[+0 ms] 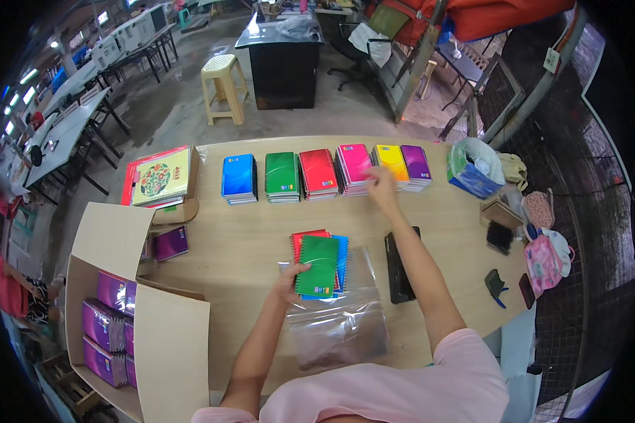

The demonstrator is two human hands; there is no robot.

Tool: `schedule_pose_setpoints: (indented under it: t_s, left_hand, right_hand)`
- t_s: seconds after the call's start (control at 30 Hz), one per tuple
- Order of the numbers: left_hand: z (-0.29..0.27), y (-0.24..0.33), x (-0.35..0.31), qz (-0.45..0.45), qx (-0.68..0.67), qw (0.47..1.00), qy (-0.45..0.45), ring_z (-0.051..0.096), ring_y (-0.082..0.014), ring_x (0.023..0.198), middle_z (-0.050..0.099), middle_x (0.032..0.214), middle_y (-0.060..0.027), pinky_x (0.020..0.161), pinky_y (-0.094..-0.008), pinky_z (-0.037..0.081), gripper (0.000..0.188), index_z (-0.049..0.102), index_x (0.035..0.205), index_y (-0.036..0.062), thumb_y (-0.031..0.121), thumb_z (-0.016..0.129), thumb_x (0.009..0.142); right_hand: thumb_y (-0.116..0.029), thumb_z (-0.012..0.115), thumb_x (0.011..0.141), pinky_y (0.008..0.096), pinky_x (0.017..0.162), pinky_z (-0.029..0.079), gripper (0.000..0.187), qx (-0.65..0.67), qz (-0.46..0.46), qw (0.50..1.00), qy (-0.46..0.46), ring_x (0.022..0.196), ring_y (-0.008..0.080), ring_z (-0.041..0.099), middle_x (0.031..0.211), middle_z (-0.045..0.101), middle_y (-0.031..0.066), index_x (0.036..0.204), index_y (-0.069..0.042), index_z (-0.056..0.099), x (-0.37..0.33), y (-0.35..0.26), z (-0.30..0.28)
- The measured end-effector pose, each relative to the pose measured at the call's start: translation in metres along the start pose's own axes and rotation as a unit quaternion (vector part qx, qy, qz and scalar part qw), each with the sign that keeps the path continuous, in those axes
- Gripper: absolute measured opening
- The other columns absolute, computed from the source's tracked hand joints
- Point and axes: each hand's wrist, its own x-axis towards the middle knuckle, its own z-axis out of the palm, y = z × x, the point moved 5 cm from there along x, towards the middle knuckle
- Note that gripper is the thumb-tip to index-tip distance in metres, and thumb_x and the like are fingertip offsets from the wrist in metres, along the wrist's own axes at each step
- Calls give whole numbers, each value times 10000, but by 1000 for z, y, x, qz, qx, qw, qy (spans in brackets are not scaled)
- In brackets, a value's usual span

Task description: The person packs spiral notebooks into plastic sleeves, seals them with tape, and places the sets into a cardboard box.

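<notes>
Head view shows the left hand (290,276) gripping the lower left corner of a small pile of spiral notebooks, green on top (319,264), lying on a clear plastic bag (339,324) at table centre. At 12 o'clock, the right hand (382,185) touches the pink notebook stack (355,168); its fingers are too blurred to tell.

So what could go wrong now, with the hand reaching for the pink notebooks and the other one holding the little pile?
The right hand reaches the tall stack of pink spiral notebooks; pulling one off could tip the stack toward the yellow spiral notebook stack beside it. The left hand holds a fanned pile, green spiral notebook on top, over a slippery clear plastic bag; it might slide apart. The reaching forearm could also bump the black phone.
</notes>
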Motion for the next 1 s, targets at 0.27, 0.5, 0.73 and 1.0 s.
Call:
schedule_pose_setpoints:
  t_s: [0.27, 0.5, 0.73, 1.0]
  left_hand:
    - [-21, 11, 8, 69, -33, 993, 87, 661, -256, 961, 658, 1110, -142, 875, -406, 544, 426, 554, 1222, -7, 195, 583, 848]
    - [-4, 11, 26, 85, -35, 990, 102, 648, -270, 984, 640, 1126, -139, 883, -429, 549, 442, 521, 1251, 5, 166, 572, 842]
    - [1, 10, 22, 132, -37, 981, 134, 650, -264, 1010, 640, 1137, -139, 910, -434, 545, 431, 520, 1255, 7, 161, 553, 854]
    - [28, -11, 2, -5, -80, 995, -58, 638, -309, 1095, 632, 1220, -175, 961, -457, 511, 501, 492, 1326, -7, 232, 588, 895]
  right_hand:
    - [-308, 766, 773, 466, 803, 541, 393, -337, 36, 938, -72, 865, 366, 671, 895, 686, 194, 989, 3, 661, 32, 51, -10]
    - [-176, 684, 803, 470, 669, 540, 285, -275, 55, 960, 13, 696, 380, 676, 751, 666, 231, 990, 36, 651, 40, 59, -63]
    - [17, 624, 757, 414, 752, 527, 413, -7, -119, 990, -69, 841, 345, 674, 944, 676, 209, 1167, -23, 646, -71, -142, -76]
    - [90, 557, 675, 451, 1104, 379, 511, 161, -313, 880, -318, 1278, 339, 510, 1199, 672, 89, 1074, -171, 741, -114, -139, -22]
